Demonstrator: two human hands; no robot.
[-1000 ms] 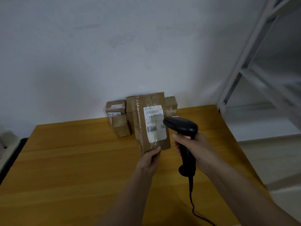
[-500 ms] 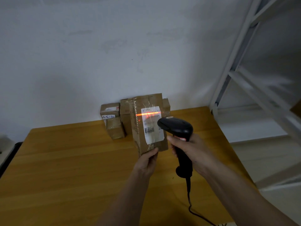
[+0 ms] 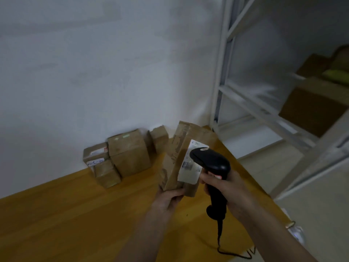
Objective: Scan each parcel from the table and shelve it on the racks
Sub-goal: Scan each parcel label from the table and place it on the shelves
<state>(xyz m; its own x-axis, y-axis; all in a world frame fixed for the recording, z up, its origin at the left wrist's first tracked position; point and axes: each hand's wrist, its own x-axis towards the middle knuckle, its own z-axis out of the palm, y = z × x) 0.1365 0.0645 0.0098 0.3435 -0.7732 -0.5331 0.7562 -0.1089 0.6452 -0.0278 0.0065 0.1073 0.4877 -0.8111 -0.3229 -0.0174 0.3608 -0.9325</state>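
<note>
Wooden bench point(image 3: 66, 214) against white wall point(image 3: 94, 63); rack point(image 3: 222, 72) beside. Left hand point(image 3: 168, 199) gripped parcel point(image 3: 181, 159), right hand point(image 3: 224, 188) gripped scanner point(image 3: 211, 161).

You've got a plain white wall point(image 3: 94, 72) behind the surface, pale floor point(image 3: 264, 159) at right, and a small metal-ringed white item point(image 3: 294, 230) past the surface's right edge, blurred.

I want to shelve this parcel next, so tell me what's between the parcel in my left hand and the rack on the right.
Head view: only the scanner in the right hand, in front of the parcel; beyond it, bare table corner before the rack.
</note>
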